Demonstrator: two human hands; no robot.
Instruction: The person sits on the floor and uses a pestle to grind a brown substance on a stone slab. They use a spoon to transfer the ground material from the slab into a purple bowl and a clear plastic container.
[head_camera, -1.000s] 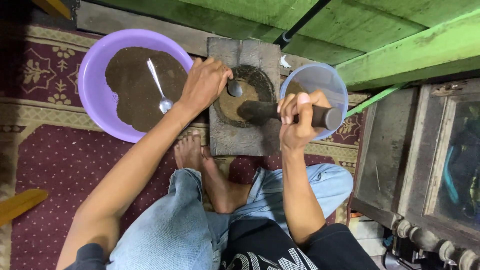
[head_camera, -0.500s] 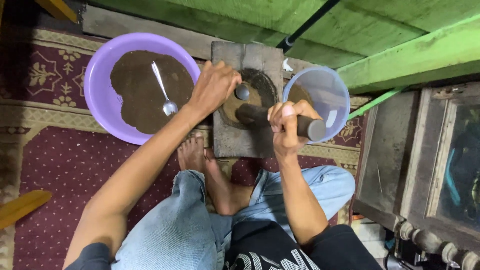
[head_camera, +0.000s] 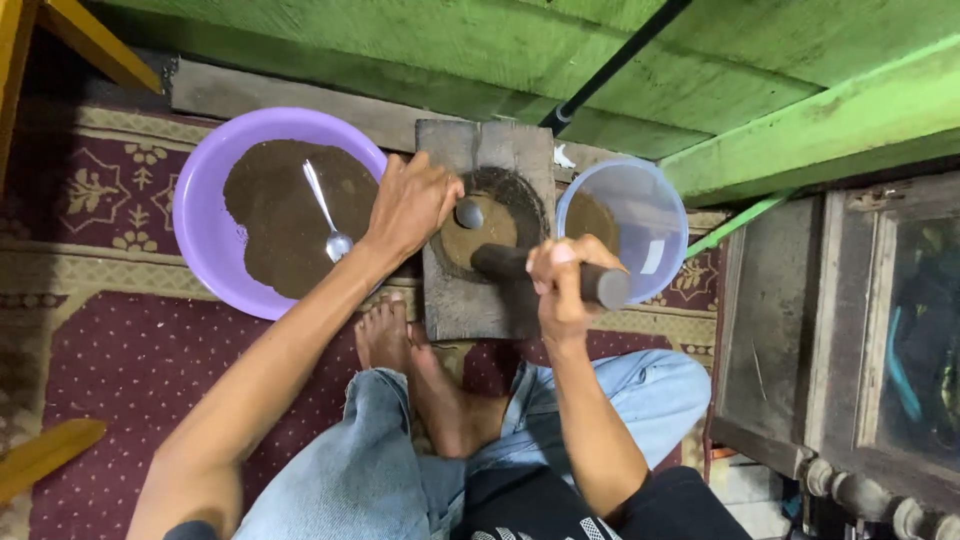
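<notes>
The person sits on a patterned maroon rug (head_camera: 120, 400) with bare feet (head_camera: 400, 350) tucked just below a grey stone block (head_camera: 480, 300). The block carries a round hollow (head_camera: 495, 225) ringed with dark powder, and brownish ground material lies in its centre. The right hand (head_camera: 562, 285) is clenched around a dark, thick pestle (head_camera: 550, 272). The pestle lies tilted, with its working end in the hollow and its blunt free end pointing right, toward the rim of the clear bowl. The left hand (head_camera: 410, 205) rests at the left edge of the block, fingers curled over the rim of the hollow. A small metal spoon (head_camera: 468, 213) shows just beside its fingertips; the view does not show clearly whether the fingers grip it or only touch it. A purple plastic bowl (head_camera: 200, 240) stands to the left of the block, touching or nearly touching it. It holds a layer of dark brown powder (head_camera: 270, 215), and a second metal spoon (head_camera: 325, 215) lies on that powder with its bowl end toward the person. A clear plastic bowl (head_camera: 650, 230) stands to the right of the block and holds a smaller amount of brown powder at its left side. Green painted boards (head_camera: 560, 60) run along the far side, and a dark wooden cabinet (head_camera: 850, 340) stands at the right.
</notes>
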